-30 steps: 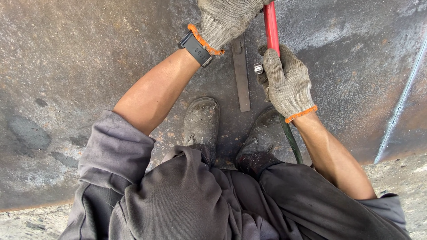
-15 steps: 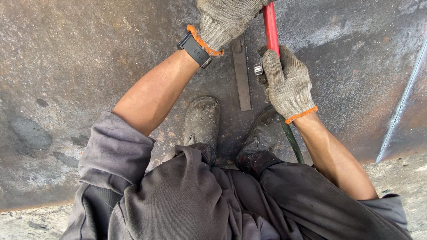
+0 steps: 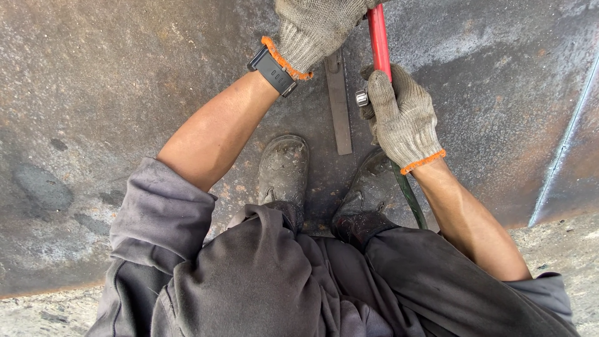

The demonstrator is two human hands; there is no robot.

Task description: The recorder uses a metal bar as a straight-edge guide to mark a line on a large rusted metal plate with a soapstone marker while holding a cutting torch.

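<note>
- Head view: right hand (image 3: 402,118) in a knit grey glove is wrapped around a slim red metal bar (image 3: 378,37), small silver knob at the fingers.
- The bar runs up out of frame, over the rusty steel plate (image 3: 125,93).
- Left hand (image 3: 318,25), gloved, closed; what it grips is cut off by the frame.
- Flat grey metal strip (image 3: 339,106) lies on the plate between the hands.

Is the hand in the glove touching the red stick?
Touching. The head view shows the right hand wrapped around the red rod, its gloved fingers closed on it.
</note>
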